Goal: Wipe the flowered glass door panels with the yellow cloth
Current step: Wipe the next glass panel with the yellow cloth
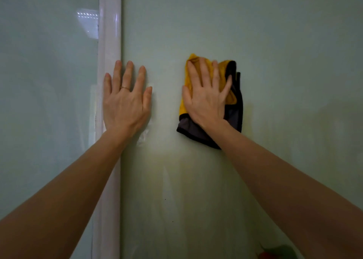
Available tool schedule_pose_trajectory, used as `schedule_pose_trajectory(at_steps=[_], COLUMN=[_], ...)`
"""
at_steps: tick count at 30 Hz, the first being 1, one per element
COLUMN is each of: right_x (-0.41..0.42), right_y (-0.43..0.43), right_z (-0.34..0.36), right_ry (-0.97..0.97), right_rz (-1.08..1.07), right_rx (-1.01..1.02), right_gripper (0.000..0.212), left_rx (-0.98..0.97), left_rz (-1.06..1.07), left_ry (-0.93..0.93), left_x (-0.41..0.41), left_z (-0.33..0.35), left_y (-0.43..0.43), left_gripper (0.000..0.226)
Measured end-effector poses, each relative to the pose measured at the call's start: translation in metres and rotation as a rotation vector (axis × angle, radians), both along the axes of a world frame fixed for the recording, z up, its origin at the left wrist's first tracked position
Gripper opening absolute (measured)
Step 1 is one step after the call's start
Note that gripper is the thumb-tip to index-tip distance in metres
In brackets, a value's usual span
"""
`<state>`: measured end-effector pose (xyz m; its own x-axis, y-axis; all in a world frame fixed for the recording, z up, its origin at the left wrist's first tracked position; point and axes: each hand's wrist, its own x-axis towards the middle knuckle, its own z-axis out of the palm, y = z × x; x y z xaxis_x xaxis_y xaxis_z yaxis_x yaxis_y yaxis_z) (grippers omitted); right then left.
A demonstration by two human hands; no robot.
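Right hand (206,97): flat, fingers straight and slightly spread, palm pressing the cloth (233,111) against the glass; no curl or pinch seen. The cloth is folded, yellow on its upper part, dark grey with a black hem on its lower and right parts. It shows above the fingertips, along the hand's outer edge and below the wrist. It lies on the glass panel (255,32) to the right of the white frame post (110,42), well apart from the post. Left hand (125,103): also flat and holding nothing, fingers straight and spread, palm on the same panel just right of the post, little finger lying over the post's edge. A thin ring (125,88) sits on one finger. The two hands are at about the same height, apart, with bare glass between them. Both forearms are bare. Pale vertical streaks (167,180) show on the glass right of the post, below the hands. A second pane (43,62) lies left of the post, with a bright reflection (88,20) near the post's upper part. A red and green patch (275,253) sits far right of the post at the bottom edge, too cut off to identify.
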<state>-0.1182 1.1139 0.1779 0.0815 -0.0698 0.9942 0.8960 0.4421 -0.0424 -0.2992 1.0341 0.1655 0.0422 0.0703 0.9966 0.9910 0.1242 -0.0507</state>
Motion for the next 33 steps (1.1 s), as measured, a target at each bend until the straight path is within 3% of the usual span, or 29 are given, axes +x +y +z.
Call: schedule_pose_trajectory(at_steps=[4, 9, 11, 18, 20, 25, 27, 29, 33], right_x=[0.025, 0.055, 0.047, 0.048, 0.066, 0.062, 0.045, 0.029, 0.024], right_y=[0.01, 0.02, 0.014, 0.018, 0.021, 0.019, 0.015, 0.012, 0.01], right_z=[0.004, -0.005, -0.009, -0.032, -0.029, -0.025, -0.025, -0.032, -0.053], right_ry=[-0.156, 0.291, 0.37, -0.105, -0.148, 0.325, 0.39, 0.325, 0.011], right_rz=[0.014, -0.012, -0.003, -0.022, -0.021, -0.021, -0.03, -0.04, -0.057], right_rx=[0.064, -0.105, -0.128, 0.041, 0.043, -0.137, -0.141, -0.066, 0.044], right_gripper=[0.061, 0.07, 0.072, 0.06, 0.061, 0.068, 0.068, 0.063, 0.061], left_rx=[0.007, 0.004, 0.004, 0.014, 0.02, 0.014, 0.006, 0.005, 0.011], left_rz=[-0.044, -0.015, -0.002, -0.054, -0.07, -0.041, -0.021, -0.016, -0.05], left_ry=[0.011, 0.011, 0.011, 0.003, 0.003, 0.008, -0.001, -0.002, 0.013], left_x=[-0.003, -0.002, -0.001, -0.002, 0.0, -0.001, 0.0, 0.0, -0.004], left_z=[0.0, 0.0, -0.001, -0.002, -0.002, 0.0, -0.001, 0.0, -0.001], left_y=[-0.003, -0.002, 0.0, -0.002, -0.004, -0.003, -0.001, -0.001, 0.0], left_gripper=[0.062, 0.064, 0.064, 0.06, 0.063, 0.059, 0.056, 0.057, 0.056])
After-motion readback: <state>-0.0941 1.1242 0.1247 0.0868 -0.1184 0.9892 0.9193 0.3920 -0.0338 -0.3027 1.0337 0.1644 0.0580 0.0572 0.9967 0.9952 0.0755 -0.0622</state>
